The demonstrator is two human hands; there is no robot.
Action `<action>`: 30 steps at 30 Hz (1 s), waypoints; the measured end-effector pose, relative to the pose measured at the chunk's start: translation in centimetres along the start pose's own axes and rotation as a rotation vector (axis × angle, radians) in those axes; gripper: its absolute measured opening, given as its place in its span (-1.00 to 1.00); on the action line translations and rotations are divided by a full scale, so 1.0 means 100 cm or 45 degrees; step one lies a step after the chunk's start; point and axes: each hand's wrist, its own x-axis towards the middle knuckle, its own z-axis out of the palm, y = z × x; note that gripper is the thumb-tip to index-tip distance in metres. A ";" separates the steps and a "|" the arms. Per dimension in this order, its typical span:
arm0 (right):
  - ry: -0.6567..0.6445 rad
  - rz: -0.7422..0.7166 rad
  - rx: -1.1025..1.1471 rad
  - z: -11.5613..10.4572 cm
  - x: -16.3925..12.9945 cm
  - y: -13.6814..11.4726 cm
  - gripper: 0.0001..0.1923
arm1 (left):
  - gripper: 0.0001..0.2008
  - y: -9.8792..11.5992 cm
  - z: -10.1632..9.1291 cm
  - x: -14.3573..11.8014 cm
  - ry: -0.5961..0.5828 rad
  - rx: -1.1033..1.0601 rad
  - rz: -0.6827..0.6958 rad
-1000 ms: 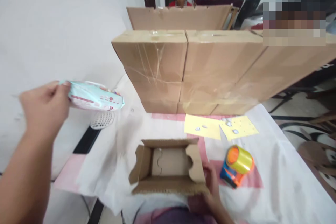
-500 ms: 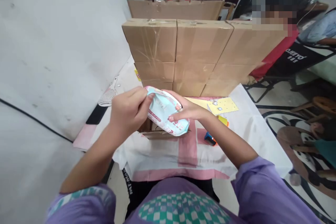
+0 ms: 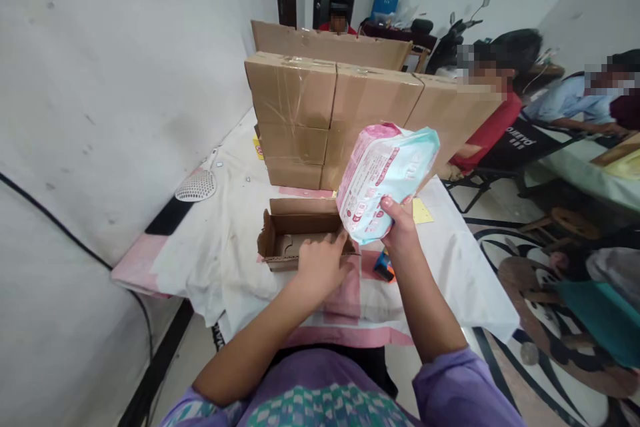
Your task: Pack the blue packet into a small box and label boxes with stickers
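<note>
In my right hand [image 3: 400, 227] is a soft pink and light-blue plastic pack [image 3: 383, 180], raised and tilted above the table, with the thumb across its printed face. My left hand [image 3: 324, 261] is at the front right of a small open cardboard box [image 3: 280, 261]. Its fingers are stretched out and partly apart over the box's rim; whether they touch the cardboard I cannot tell. The box's flaps stand up and its brown inside shows, partly covered by my left hand.
Taped cardboard boxes [image 3: 295, 97] form a wall at the table's back. A blue and orange tape dispenser [image 3: 384, 267] lies right of the open box, near yellow paper [image 3: 423, 211]. White perforated plastic [image 3: 197, 185] lies at left. People sit beyond, one in red [image 3: 500, 123] at right.
My left hand has let go of the pack and moved down to the box. My right hand has carried the pack up and right, turning it. The open box now shows more fully.
</note>
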 end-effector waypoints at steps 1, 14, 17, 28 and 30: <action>-0.012 -0.034 -0.051 -0.003 -0.002 -0.001 -0.31 | -0.60 0.000 0.002 0.000 0.038 -0.010 0.034; -1.173 -0.185 -1.284 0.033 -0.021 -0.003 -0.11 | -0.61 0.021 0.074 -0.016 0.377 -0.059 0.402; -1.252 -0.159 -1.389 0.033 -0.016 0.010 -0.09 | -0.73 0.011 0.089 -0.035 0.574 -0.014 0.689; -1.600 -0.330 -1.983 0.033 -0.014 0.060 -0.37 | -0.79 -0.009 0.089 -0.041 0.853 -0.108 0.823; -1.635 -0.265 -1.884 0.030 -0.013 0.053 -0.49 | -0.77 -0.010 0.088 -0.051 0.834 -0.135 0.817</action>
